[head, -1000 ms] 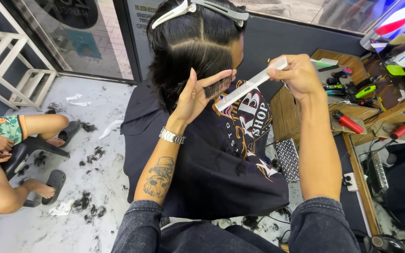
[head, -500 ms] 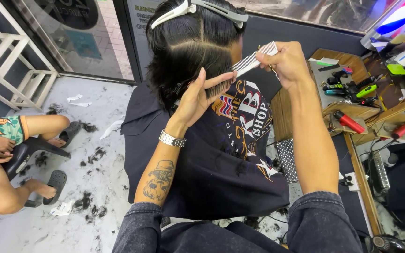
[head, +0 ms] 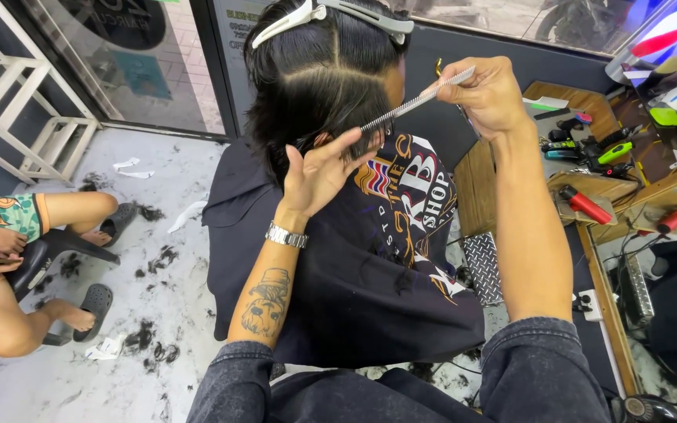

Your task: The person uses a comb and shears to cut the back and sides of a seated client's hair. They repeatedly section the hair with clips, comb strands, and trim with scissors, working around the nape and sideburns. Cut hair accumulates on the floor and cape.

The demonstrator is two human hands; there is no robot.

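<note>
A seated person's bare legs and black sandals fill the left edge, above hair clippings strewn on the pale floor. At centre, the left hand — wristwatch on its wrist — pinches a lock of dark hair between two extended fingers, the rest loosely spread. The right hand is closed around a silver comb, teeth running into that lock over the black cape. Clippers lie on the wooden counter at right.
</note>
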